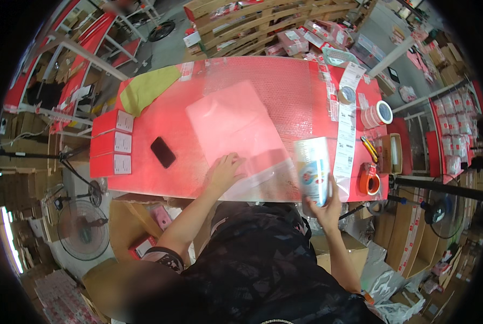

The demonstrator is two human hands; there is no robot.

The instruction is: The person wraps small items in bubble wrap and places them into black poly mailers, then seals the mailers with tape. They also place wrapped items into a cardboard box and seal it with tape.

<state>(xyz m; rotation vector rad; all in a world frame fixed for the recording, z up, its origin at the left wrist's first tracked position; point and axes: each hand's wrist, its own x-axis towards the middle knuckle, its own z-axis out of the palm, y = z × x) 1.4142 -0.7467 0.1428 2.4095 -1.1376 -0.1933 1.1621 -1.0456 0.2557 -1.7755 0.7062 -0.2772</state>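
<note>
A translucent plastic bag lies flat and slightly turned across the middle of the red table. My left hand rests on its near part, fingers a little spread. In my right hand is a pale box with a blue print, held upright by its lower end at the table's near edge. Motion blurs the box, so its contents cannot be made out. Just right of it runs a strip of printed white labels. A black smartphone lies to the left of the bag.
Several red boxes line the table's left edge, below a yellow-green cloth. Tape rolls, a yellow utility knife and an orange tape dispenser sit at the right. Beyond stands a wooden pallet; a fan is lower left.
</note>
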